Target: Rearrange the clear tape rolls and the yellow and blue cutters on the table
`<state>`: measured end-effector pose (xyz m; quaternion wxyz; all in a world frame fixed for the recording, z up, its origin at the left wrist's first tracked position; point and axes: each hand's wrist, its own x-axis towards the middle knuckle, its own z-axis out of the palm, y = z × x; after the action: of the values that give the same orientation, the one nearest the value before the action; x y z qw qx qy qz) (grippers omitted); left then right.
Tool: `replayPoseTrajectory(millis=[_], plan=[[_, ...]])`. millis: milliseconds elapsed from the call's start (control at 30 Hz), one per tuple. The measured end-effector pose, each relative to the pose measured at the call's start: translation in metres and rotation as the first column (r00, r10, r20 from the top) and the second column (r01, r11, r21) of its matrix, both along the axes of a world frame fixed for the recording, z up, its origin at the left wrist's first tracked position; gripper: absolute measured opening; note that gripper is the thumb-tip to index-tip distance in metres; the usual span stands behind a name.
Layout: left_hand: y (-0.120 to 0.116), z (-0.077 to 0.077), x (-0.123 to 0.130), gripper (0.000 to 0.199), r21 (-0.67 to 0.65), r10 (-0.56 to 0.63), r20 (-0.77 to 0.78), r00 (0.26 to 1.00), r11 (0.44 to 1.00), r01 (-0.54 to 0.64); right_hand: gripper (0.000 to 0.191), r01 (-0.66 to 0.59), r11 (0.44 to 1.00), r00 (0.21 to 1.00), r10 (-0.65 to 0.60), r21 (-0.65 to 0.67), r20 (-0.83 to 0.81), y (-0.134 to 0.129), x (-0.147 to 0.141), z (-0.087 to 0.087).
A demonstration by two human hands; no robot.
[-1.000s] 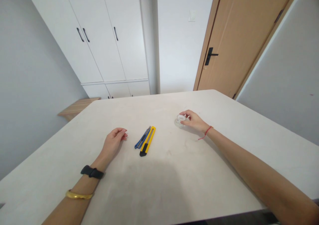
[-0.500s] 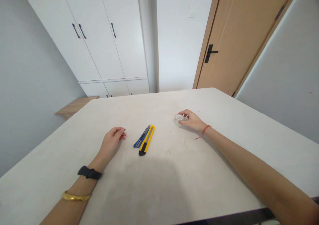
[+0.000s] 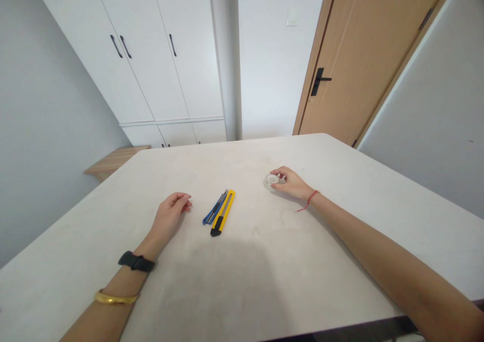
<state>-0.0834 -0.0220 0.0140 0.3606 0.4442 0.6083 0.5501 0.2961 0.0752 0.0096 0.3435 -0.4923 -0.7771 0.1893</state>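
Observation:
My right hand [image 3: 289, 181] has its thumb and fingers closed around the side of a small white roll of tape [image 3: 271, 180], which lies flat on the white table [image 3: 242, 281]. The roll looks pale and partly clear at its outer rim. My left hand [image 3: 173, 212] rests on the table with its fingers curled together, and I see nothing in it. Between the hands lie two box cutters side by side, a blue one [image 3: 215, 210] and a yellow one [image 3: 223, 213] with a black end. The blue cutter is nearer to my left hand.
Behind the table stand white cabinets [image 3: 166, 79] with black handles. A wooden door [image 3: 363, 54] is at the back right. Beyond the table's left edge is a low wooden surface [image 3: 113, 161]. The table's dark near edge [image 3: 359, 329] shows at the lower right.

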Motion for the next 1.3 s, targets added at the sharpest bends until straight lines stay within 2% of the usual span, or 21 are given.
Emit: replayPoseTrajectory(millis=[267,567,933,1300], plan=[[-0.0011,0.0026,0.0018,0.039,-0.004,-0.006,-0.012,1.0,1.0,0.006,0.038,0.002,1.0,1.0,-0.002,-0.011,-0.007,-0.0003,-0.0005,0.0004],[0.0006,-0.0014,-0.0005,0.041,0.002,-0.005,0.008,1.0,1.0,0.005,0.037,-0.009,1.0,1.0,0.009,0.006,-0.003,-0.0007,-0.0013,-0.001],[0.0009,-0.0002,-0.0006,0.04,-0.016,0.002,-0.004,1.0,1.0,-0.003,0.052,0.019,0.992,0.997,-0.029,-0.126,-0.074,-0.0015,-0.001,-0.0072],[0.0003,-0.0007,-0.0006,0.04,0.007,-0.001,-0.004,1.0,1.0,0.001,0.045,0.003,0.999,0.999,-0.005,-0.044,-0.054,-0.0054,-0.0022,-0.0045]])
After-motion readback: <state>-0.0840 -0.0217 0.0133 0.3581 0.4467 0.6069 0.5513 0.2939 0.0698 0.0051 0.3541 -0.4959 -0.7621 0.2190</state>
